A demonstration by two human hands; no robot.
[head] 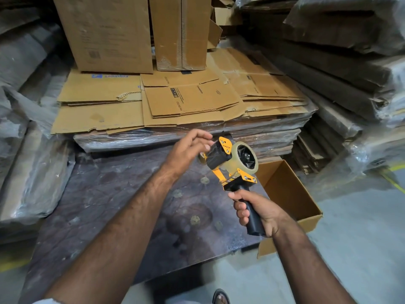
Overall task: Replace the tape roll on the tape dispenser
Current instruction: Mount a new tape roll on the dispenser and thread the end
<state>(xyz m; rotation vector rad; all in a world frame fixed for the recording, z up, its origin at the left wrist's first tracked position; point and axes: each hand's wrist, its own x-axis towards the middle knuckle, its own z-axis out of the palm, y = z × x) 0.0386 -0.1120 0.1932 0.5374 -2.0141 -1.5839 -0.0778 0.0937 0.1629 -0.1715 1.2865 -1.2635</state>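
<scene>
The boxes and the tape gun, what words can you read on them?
"Crompton" and "CEILING FAN": on the flattened carton in the middle of the pile.
Blue brand word, upside down, seems to be "Flipkart": on the flat carton at the left.
Small black word on the tape dispenser: too small to read.
Print on the standing box: too blurred to read.

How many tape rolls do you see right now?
1: a clear tape roll mounted on the dispenser, held by the right hand. A second may sit behind the left hand; I can't tell.
</scene>
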